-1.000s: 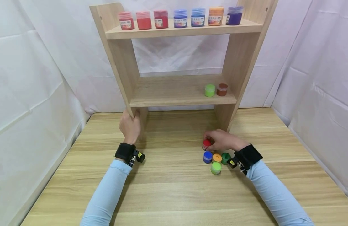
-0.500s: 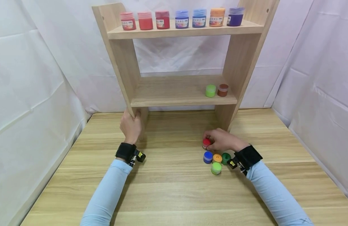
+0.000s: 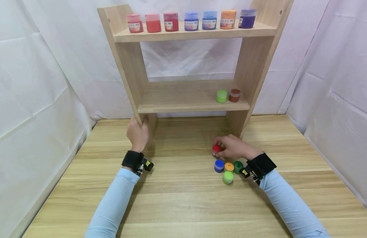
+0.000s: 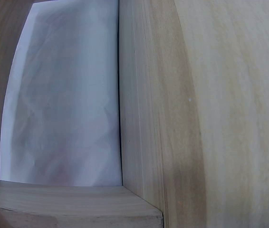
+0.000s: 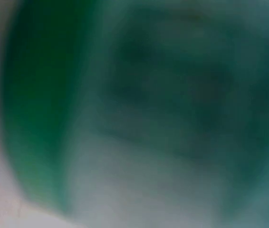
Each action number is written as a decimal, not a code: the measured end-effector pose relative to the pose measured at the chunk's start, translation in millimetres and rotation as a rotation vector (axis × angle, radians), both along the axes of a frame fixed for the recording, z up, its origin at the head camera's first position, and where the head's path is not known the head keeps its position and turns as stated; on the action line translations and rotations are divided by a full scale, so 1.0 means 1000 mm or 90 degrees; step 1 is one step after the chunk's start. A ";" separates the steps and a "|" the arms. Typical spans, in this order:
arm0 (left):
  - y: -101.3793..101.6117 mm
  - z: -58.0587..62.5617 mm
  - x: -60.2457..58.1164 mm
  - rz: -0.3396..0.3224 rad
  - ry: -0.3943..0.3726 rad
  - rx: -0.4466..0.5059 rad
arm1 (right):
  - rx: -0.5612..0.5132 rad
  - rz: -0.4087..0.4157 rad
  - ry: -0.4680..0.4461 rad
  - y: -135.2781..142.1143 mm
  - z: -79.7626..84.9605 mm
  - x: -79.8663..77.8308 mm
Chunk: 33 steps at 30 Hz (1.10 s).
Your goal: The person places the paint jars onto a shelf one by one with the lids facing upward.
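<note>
Right hand (image 3: pixel 233 146): holding; thumb and fingers pinch the red jar (image 3: pixel 216 150) by its sides.
Red jar position: at the fingertips of the right hand, lid upward; contact between its base and the bench (image 3: pixel 183 205) cannot be determined.
Left hand (image 3: pixel 138 134): holding; grips the lower front part of the left side panel (image 3: pixel 130 71); fingers partly hidden. The left wrist view shows wood and cloth only.
Wrist bands: black, each with a small camera; left band (image 3: pixel 133 160), right band (image 3: pixel 262 164).
Sleeves (image 3: pixel 292 201): light blue, covering both forearms.
Jars nearest the right hand: just below it on the person's side, close together. Blue jar (image 3: pixel 219 166), orange jar (image 3: pixel 229 167) and dark green jar (image 3: pixel 238 166) form a row; light green jar (image 3: pixel 227 178) sits nearer the person.
Right wrist view: filled by a blurred green jar.
Middle shelf (image 3: pixel 177 96): above and beyond both hands; a second light green jar (image 3: pixel 221 96) and a brown jar (image 3: pixel 234 95) stand side by side, above the right hand.
Top shelf (image 3: pixel 183 35): highest above the hands; carries seven jars (image 3: pixel 191 23) in a row, reddish toward the left-hand side.
White cloth (image 3: pixel 37 99): beyond the hands and at both sides.
</note>
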<state>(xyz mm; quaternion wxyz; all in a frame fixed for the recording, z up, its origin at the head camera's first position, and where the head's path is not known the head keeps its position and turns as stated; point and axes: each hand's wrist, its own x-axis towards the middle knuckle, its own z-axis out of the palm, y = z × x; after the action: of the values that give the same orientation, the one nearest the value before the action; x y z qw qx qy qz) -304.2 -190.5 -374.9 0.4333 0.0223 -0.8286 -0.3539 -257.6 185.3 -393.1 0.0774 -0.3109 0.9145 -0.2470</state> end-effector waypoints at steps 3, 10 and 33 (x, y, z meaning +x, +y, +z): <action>0.000 0.001 0.000 0.003 0.002 0.001 | -0.008 -0.003 0.013 0.000 0.002 0.001; -0.001 0.001 -0.002 0.004 -0.001 0.005 | -0.013 0.001 0.044 0.000 0.003 0.000; 0.000 -0.001 -0.003 0.006 0.002 0.002 | -0.055 0.007 0.117 -0.006 0.026 0.006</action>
<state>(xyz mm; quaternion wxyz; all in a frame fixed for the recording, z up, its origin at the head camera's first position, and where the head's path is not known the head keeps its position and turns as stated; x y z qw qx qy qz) -306.9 -190.5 -376.0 0.4364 0.0264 -0.8272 -0.3530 -251.7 179.5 -367.1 -0.0187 -0.3402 0.9045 -0.2564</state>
